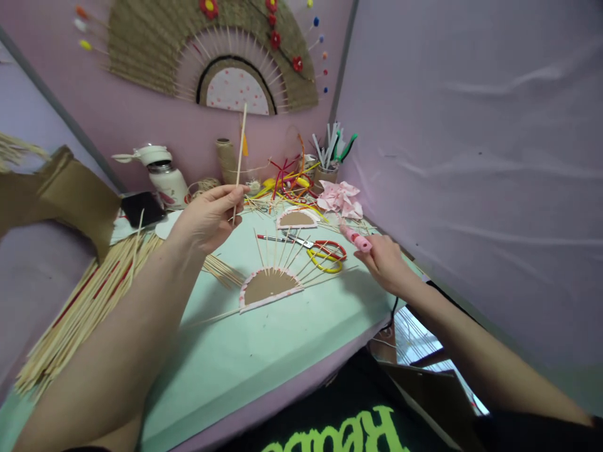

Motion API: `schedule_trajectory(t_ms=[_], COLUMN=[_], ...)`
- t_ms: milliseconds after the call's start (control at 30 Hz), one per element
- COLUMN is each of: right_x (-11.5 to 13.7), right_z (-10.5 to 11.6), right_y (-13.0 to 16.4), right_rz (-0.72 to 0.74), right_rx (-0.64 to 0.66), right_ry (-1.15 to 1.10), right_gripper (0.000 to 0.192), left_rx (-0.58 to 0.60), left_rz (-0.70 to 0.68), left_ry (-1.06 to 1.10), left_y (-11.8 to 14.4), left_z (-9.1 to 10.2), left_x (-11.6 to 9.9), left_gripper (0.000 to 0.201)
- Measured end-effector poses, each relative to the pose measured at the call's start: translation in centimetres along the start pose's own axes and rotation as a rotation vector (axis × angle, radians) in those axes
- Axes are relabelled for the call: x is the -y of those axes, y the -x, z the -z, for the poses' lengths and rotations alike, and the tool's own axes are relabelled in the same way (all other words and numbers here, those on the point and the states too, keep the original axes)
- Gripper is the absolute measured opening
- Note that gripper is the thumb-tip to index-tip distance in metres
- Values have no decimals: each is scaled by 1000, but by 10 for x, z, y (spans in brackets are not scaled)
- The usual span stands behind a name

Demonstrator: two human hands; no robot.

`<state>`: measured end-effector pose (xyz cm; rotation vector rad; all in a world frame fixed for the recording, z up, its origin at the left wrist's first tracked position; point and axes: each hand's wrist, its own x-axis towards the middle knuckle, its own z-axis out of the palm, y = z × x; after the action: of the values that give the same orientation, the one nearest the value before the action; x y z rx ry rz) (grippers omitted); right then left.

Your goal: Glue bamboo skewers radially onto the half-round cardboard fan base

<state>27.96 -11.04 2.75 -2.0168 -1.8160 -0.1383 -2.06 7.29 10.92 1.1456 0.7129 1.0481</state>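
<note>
A: Legend, head view. What does the left hand hold?

B: A thin bamboo skewer, pinched between thumb and fingertips near its lower end and kept almost upright above the pale green table. Held so, the stick is clear of the work below.

A: And the right hand?

B: Its fingers are closed around a pink glue gun, nozzle directed up and left, just beside the red and yellow scissors.

A: What lies between the hands?

B: A half-round cardboard fan base flat on the table, its curved edge trimmed in pink and white, with skewers radiating from it like spokes. Flat placement appears to keep the spokes in plane.

A: Surroundings?

B: A loose bundle of skewers lies at the left, near the left forearm. A second small fan base, a twine spool and a white flask stand farther back. A finished fan hangs on the pink wall.
</note>
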Motion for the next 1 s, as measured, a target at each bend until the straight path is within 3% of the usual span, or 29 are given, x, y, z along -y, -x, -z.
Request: schedule_trajectory(t_ms=[67, 167, 333, 433, 567, 667, 800, 1000], right_x=[-27, -59, -83, -78, -33, 14, 48, 47], right_z=[-6, -20, -32, -15, 16, 18, -11, -48], right_y=[-2, -5, -8, -13, -30, -49, -70, -82], right_rz=[-135, -218, -328, -365, -27, 162, 375, 642], right_rx=[58, 178, 342, 246, -149, -243, -248, -77], right_ry=[274, 473, 449, 398, 35, -337, -409, -247], right_gripper=[45, 38, 46, 54, 43, 32, 24, 23], left_rx=[6, 3, 20, 137, 302, 416, 491, 520], left_rz=[13, 34, 50, 46, 90, 152, 147, 16], left_ry=[8, -6, -87, -180, -385, -574, -741, -934], left_y=[0, -1, 1, 4, 10, 16, 19, 17], left_z=[-1, -2, -7, -11, -20, -29, -35, -38], left_x=[2, 6, 17, 24, 36, 48, 67, 90], left_gripper=[17, 25, 36, 40, 42, 39, 30, 20])
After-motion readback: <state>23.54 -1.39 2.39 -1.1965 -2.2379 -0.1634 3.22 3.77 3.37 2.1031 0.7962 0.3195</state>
